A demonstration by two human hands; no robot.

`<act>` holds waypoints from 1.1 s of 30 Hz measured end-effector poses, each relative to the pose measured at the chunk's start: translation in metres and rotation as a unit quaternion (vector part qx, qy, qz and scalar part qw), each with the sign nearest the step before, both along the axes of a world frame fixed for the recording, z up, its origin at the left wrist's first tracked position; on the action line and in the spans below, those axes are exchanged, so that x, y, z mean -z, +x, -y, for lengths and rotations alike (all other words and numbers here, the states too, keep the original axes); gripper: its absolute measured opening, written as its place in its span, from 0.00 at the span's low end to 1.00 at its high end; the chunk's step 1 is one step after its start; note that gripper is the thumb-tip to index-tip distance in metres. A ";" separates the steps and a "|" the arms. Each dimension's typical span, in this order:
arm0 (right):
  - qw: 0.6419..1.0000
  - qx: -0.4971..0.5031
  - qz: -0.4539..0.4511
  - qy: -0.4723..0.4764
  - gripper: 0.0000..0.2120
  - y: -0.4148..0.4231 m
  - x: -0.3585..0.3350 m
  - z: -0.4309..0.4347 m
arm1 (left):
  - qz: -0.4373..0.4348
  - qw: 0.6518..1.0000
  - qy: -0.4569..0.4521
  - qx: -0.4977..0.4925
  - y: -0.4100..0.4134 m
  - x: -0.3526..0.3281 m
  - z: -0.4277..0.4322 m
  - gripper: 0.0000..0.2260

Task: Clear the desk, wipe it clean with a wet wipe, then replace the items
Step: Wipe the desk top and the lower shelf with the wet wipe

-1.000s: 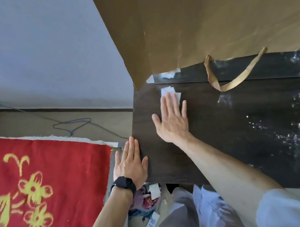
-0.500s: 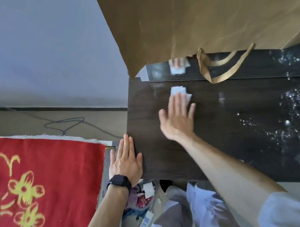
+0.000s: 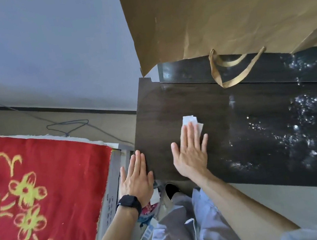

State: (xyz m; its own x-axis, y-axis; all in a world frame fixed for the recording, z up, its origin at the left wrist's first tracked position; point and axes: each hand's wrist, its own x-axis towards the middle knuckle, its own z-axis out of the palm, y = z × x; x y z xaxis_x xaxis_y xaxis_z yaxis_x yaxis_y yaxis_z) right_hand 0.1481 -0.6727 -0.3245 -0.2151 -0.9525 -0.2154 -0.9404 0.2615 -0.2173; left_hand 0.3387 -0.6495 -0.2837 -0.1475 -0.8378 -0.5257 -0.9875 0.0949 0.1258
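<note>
Flat hands: my left hand (image 3: 136, 177) braces the surface's (image 3: 161, 107) left edge; my right hand (image 3: 190, 156) presses the wet wipe (image 3: 189, 120) down, fingers (image 3: 192, 135) straight. Unpinched, the wipe may slip free; farther right, the paper bag's (image 3: 218, 6) handle (image 3: 230, 82) could snag.

I count two hands, the left hand (image 3: 135, 177) and the right hand (image 3: 191, 156), and one black watch (image 3: 129, 204). There is one desk (image 3: 255, 104), one white wet wipe (image 3: 190, 121) and one brown paper bag (image 3: 218, 6) with two strap handles (image 3: 213, 69). Off to the side are one red cloth (image 3: 47, 168) and one grey cable (image 3: 67, 126).
</note>
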 end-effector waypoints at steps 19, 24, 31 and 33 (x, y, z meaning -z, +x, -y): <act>0.916 -0.401 0.015 -0.015 0.30 0.094 0.009 -0.029 | -0.092 0.984 -0.028 -0.149 0.050 0.007 -0.052 0.29; 0.925 -0.378 0.009 0.012 0.30 0.043 0.001 -0.044 | -0.082 0.989 -0.027 -0.122 0.045 0.008 -0.047 0.28; 0.999 0.018 -0.024 0.011 0.33 -0.026 -0.001 -0.084 | -0.052 0.997 -0.053 0.020 0.007 -0.003 -0.042 0.27; 0.998 -0.065 0.013 0.000 0.32 0.004 0.000 -0.076 | -0.039 0.996 -0.044 0.063 0.000 0.004 -0.043 0.27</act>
State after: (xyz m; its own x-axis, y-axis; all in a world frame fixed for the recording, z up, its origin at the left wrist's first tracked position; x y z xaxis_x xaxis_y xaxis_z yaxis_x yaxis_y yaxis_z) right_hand 0.1517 -0.5965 -0.3243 -0.0834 -0.9720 -0.2197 -0.9607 0.1370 -0.2415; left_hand 0.3392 -0.6062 -0.2873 -0.2921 -0.8524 -0.4336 -0.9545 0.2314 0.1881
